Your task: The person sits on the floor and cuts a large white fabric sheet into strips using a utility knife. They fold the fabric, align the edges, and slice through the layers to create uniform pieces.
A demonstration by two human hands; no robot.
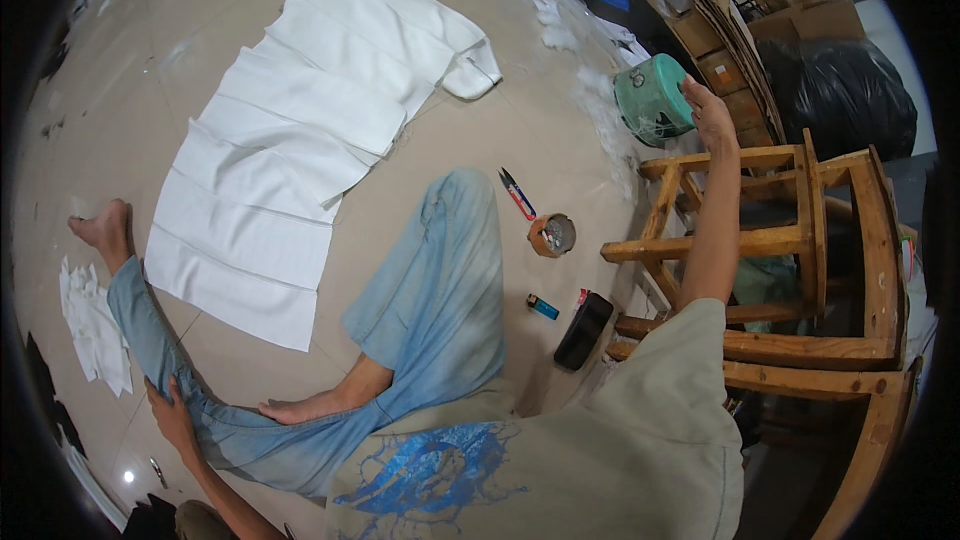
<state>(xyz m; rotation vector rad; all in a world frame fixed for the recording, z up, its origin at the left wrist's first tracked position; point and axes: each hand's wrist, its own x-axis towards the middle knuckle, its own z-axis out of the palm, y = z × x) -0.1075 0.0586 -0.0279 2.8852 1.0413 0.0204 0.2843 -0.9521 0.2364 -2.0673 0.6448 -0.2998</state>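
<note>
My left hand [172,422] rests on the jeans [225,430] of my outstretched left leg, its fingers spread and holding nothing. Far out to the right, my right hand [710,118] is raised at the edge of a green round plastic container [650,98]. Its fingers look stretched out with nothing visible in them; whether they touch the container I cannot tell. A long piece of white cloth [290,130] lies in creased folds on the floor beyond my legs. Thread snips [517,194] lie beside a small round brown container [552,235] with bits inside.
Near my right side lie a blue lighter [543,307] and a black case [583,331]. Wooden stools [760,240] stand at the right. Behind them are flattened cardboard [725,45] and a black bag [850,90]. White scraps [92,325] lie at the far left.
</note>
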